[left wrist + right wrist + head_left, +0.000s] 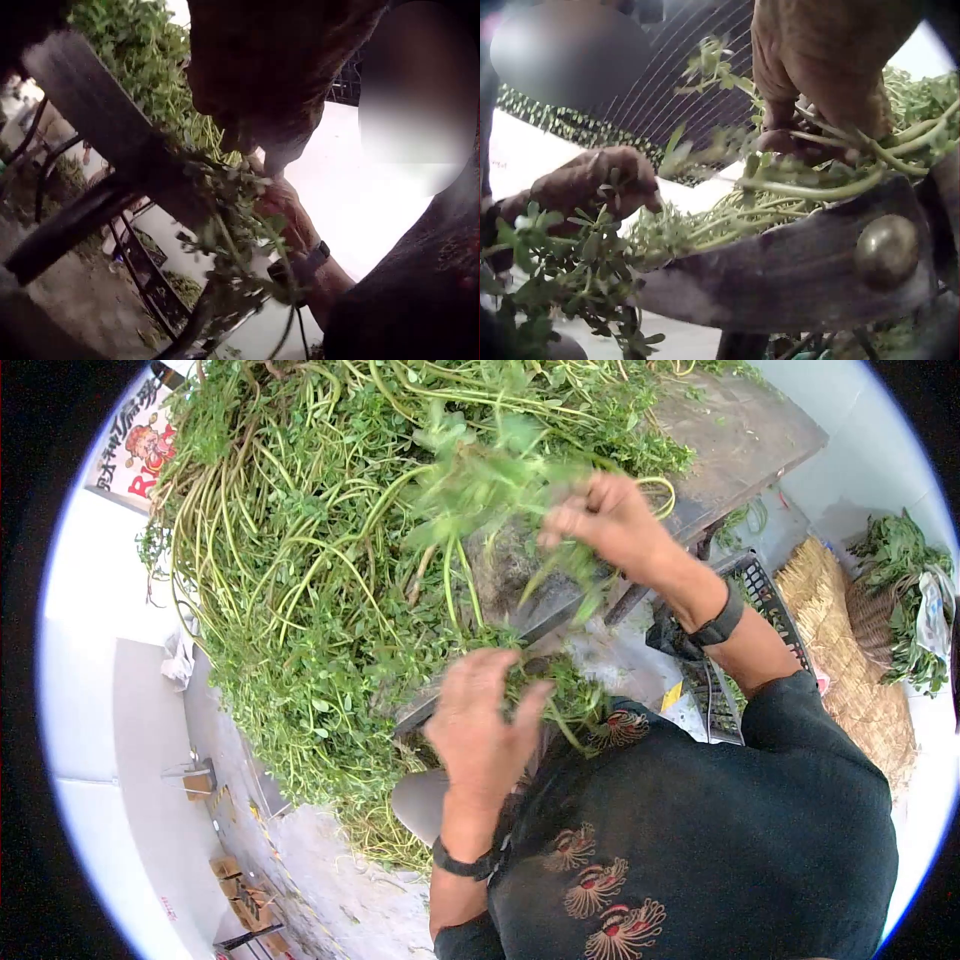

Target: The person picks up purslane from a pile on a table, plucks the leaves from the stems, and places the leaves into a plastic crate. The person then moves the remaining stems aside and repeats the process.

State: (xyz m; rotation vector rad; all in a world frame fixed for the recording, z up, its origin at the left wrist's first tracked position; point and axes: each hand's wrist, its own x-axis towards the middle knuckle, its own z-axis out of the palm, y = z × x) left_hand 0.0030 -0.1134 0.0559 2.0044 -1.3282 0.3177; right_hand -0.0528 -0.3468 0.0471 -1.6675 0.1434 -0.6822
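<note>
A big heap of purslane (pixel 330 540), leafy with long pale stems, covers most of a worn table. Over the table's near edge, my right hand (pixel 610 525) pinches purslane stems, and the sprigs around it are blurred in the head view. The right wrist view shows the fingers of this hand (pixel 832 67) curled over thick stems. Lower down and to the left, my left hand (pixel 480 720) grips a small purslane bunch (pixel 565 695) in front of my body. Leaves of that bunch (pixel 577 255) hang below the left hand (pixel 592 180) in the right wrist view.
Bare tabletop (pixel 740 445) shows at the upper right. Black plastic crates (pixel 765 600) stand below it, beside a woven straw mat (pixel 825 640) and more greens (pixel 905 575). Purslane spills off the table's left side toward the floor (pixel 340 850). A round metal knob (pixel 887 251) is on the table edge.
</note>
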